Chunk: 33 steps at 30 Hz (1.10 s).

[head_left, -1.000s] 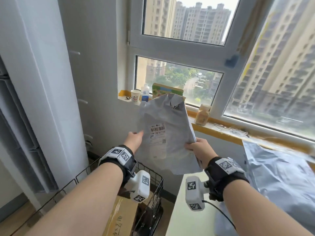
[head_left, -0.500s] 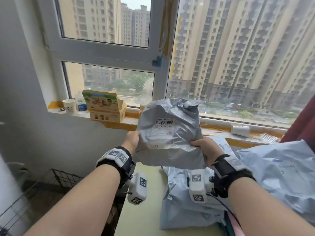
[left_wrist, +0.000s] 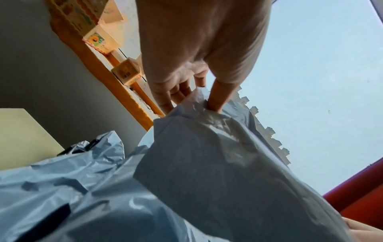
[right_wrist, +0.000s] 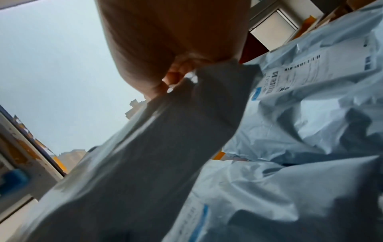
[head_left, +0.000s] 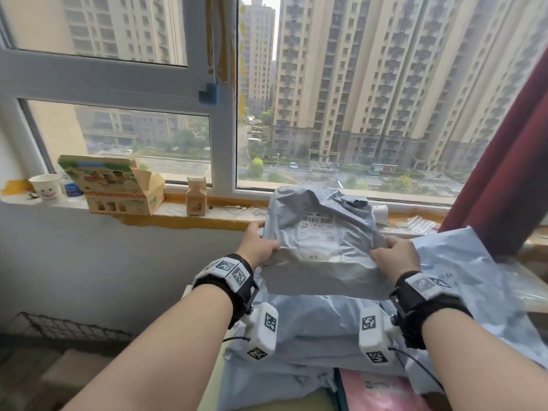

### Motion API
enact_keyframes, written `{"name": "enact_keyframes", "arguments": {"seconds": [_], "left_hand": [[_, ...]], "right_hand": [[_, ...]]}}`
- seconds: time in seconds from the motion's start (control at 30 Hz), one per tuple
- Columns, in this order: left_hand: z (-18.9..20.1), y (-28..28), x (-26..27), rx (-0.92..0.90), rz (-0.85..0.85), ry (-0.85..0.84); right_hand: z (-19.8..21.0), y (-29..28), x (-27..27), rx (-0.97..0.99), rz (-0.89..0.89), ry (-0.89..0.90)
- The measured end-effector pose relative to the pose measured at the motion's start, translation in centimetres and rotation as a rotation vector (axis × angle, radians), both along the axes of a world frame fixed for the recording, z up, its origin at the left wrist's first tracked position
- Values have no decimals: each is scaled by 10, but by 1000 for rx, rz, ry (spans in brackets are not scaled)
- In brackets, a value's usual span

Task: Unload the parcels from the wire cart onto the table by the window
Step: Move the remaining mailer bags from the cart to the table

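Observation:
A grey plastic mailer parcel [head_left: 320,247] with a white barcode label hangs between both hands, just above the pile of grey-blue parcels [head_left: 320,324] on the table. My left hand [head_left: 258,247] pinches its left edge, thumb on top; in the left wrist view the left hand [left_wrist: 192,96] has its fingers under the parcel [left_wrist: 217,163] and its thumb on the crumpled edge. My right hand [head_left: 394,256] grips the right edge, and the right wrist view shows the right hand [right_wrist: 176,78] clamped on the parcel [right_wrist: 145,155]. The wire cart [head_left: 68,330] stands low at the left.
The windowsill holds a paper cup [head_left: 46,186], an opened printed carton [head_left: 115,185] and a small drink carton [head_left: 195,197]. A large pale-blue parcel [head_left: 474,292] lies at the right below a red curtain [head_left: 504,161]. A pink parcel [head_left: 382,390] lies at the near edge of the pile.
Both hands have carried the parcel from over the cart rightwards and down to just above the parcel pile on the table. My view has turned right with it.

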<state>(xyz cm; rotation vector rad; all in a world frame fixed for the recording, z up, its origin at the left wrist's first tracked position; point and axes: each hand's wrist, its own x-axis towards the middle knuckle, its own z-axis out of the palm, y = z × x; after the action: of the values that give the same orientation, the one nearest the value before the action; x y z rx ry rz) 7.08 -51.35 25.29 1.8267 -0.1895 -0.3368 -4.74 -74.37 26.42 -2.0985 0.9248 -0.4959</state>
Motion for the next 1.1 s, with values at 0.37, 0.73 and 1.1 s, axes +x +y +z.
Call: {"name": "enact_keyframes", "arguments": {"seconds": [0.37,0.73,1.1], "left_hand": [[-39,-39,-4,287,-80,30],[-58,-67,-9,211,-157,137],[-53,-57,-6,214,-128,171]], "right_hand": [[-51,-29,12,-136,174,283],[-77,-25,18,-212,344,434],[-56,-26,20,-206,331,372]]}}
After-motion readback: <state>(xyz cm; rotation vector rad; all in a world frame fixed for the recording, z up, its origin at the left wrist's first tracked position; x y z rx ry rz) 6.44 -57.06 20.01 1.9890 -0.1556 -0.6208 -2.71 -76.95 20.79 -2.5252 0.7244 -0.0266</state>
